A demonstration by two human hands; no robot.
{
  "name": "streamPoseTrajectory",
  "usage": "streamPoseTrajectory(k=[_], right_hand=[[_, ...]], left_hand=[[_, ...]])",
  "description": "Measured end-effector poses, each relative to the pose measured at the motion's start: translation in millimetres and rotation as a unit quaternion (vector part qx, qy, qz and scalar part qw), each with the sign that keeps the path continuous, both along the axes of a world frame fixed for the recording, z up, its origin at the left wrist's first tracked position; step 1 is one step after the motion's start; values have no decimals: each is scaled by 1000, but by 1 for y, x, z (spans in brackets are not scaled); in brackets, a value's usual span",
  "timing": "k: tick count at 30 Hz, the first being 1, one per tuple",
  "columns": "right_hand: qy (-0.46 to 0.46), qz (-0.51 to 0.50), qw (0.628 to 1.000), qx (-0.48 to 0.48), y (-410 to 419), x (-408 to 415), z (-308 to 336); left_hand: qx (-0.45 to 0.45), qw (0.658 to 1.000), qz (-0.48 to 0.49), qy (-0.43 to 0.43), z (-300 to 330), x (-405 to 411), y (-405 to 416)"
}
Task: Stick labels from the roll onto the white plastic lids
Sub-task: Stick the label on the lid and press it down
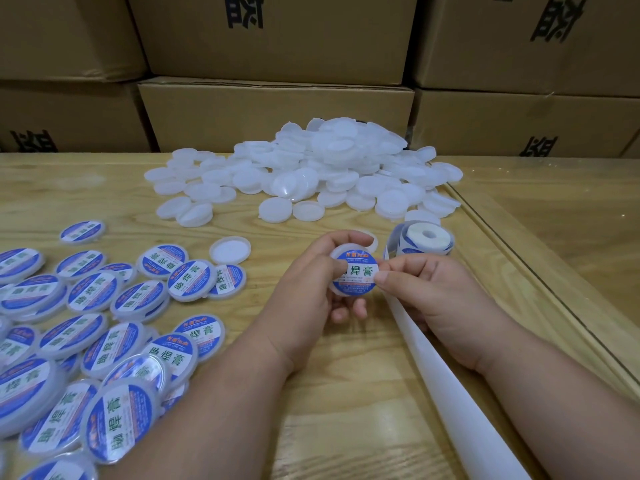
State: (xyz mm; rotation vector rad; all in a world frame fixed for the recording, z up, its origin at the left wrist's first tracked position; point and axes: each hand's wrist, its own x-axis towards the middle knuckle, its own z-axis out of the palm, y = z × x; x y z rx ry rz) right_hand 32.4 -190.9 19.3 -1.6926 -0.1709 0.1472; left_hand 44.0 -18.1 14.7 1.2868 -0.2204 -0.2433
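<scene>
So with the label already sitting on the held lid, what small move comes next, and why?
Probably press the label flat. The left hand grips the lid, and the right hand fingers pinch the label's right edge, so it seems not fully stuck down yet.

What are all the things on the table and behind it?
plain lids: a big pile, white, far middle of the table
labelled lids: many, blue and white labels, left side
held lid: one, white with a blue label, between both hands
label roll: one, white, right of the hands
backing strip: one, white, trailing toward the camera
table: one, light wood
boxes: several, brown cardboard, stacked behind
left hand: holds the lid
right hand: pinches the lid's right edge
</scene>
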Motion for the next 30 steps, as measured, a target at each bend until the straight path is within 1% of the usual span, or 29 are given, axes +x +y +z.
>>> streamPoseTrajectory(k=[11, 15, 20, 25, 28, 30], right_hand=[[-4, -2, 1000, 8, 0, 3, -6], [-8, 11, 999, 34, 1, 3, -5], [-9, -21, 999, 29, 2, 1, -4], [-8, -14, 998, 66, 0, 2, -4], [3, -36, 995, 97, -2, 3, -4], [-3, -46, 994, 100, -3, 3, -4]], left_hand=[[16, 1000, 3, -4, 0, 0, 0], [24, 1000, 11, -8, -1, -1, 0], [46, 997, 56, -11, -1, -1, -1], [42, 996, 73, -41, -2, -2, 1], [17, 994, 101, -25, 2, -4, 4], [25, 993, 118, -6, 3, -4, 5]])
